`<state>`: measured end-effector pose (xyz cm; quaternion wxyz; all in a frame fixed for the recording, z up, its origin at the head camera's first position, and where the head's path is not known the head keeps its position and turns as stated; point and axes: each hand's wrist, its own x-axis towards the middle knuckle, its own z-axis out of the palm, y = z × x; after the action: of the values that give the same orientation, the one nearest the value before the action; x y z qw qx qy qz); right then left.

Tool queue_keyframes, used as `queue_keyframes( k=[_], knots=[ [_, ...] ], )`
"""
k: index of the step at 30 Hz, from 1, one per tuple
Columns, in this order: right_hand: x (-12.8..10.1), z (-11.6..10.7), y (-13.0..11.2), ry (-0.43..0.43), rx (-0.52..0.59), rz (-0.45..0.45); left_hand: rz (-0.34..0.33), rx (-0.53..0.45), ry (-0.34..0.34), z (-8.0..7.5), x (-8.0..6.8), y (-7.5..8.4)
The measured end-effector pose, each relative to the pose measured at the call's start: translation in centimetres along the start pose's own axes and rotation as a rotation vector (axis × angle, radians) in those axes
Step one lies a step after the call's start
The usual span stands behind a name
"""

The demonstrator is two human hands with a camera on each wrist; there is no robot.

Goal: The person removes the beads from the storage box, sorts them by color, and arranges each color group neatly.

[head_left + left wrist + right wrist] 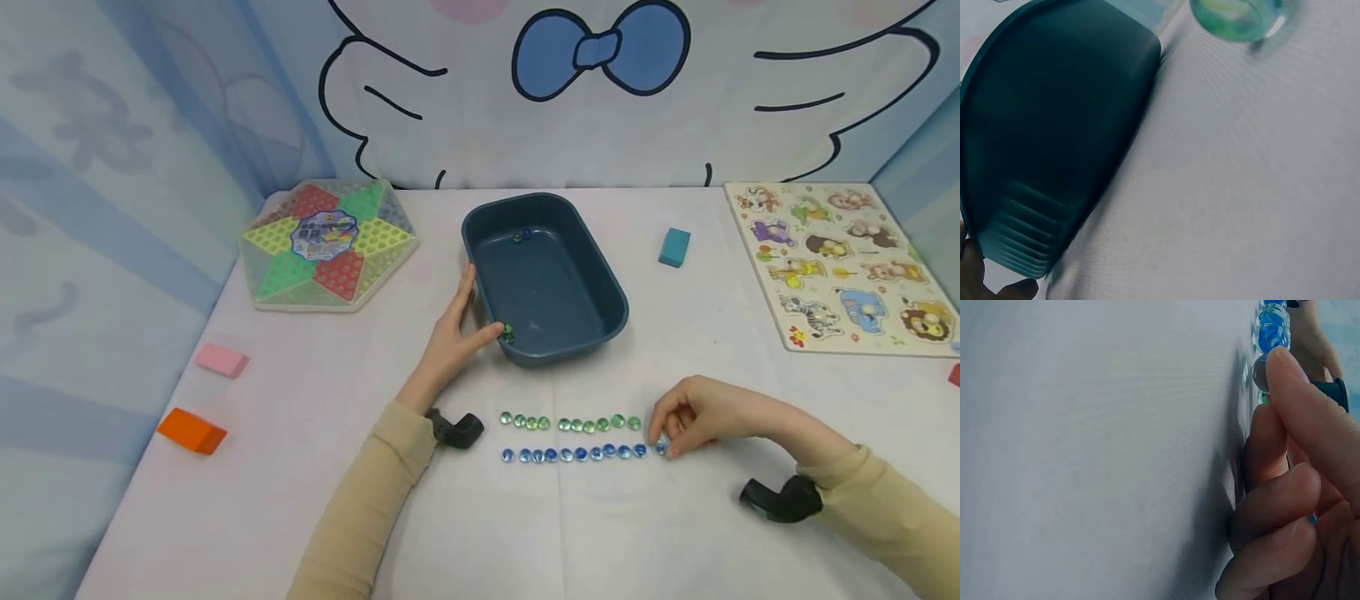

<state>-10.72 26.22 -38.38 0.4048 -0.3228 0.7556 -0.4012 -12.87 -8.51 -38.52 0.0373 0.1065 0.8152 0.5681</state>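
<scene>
In the head view my right hand (pixel 701 417) pinches a blue marble (pixel 661 447) between thumb and index finger, at the right end of a row of blue marbles (pixel 581 454). The other fingers curl loosely beneath in the right wrist view, where the held marble (pixel 1262 373) looks dark. Just behind lies a row of green marbles (pixel 590 427) with a small gap in it. My left hand (pixel 450 337), fingers fairly straight, rests against the left side of a dark blue plastic basin (pixel 555 350). Green marbles (pixel 507 333) lie inside near its thumb.
A green and a blue marble (pixel 527 233) lie at the basin's far end. Behind left is a hexagonal board game box (pixel 330 246); at right, an animal puzzle board (pixel 847 267). Teal (pixel 675 247), pink (pixel 222 360) and orange (pixel 192 431) blocks lie apart on the white table.
</scene>
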Motion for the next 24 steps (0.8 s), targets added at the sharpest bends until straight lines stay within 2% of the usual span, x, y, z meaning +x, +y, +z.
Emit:
queue_keyframes(
  k=[10, 19, 24],
  knots=[
    [0.1, 0.1, -0.5, 0.015, -0.054, 0.036, 0.005, -0.001, 0.006, 0.0, 0.0, 0.1],
    [0.1, 0.0, -0.6, 0.007, -0.066, 0.011, 0.004, 0.0, 0.007, 0.0, 0.0, 0.1],
    [0.1, -0.8, -1.2, -0.02, -0.072, -0.001, -0.001, 0.003, 0.004, 0.0, 0.0, 0.0]
  ],
)
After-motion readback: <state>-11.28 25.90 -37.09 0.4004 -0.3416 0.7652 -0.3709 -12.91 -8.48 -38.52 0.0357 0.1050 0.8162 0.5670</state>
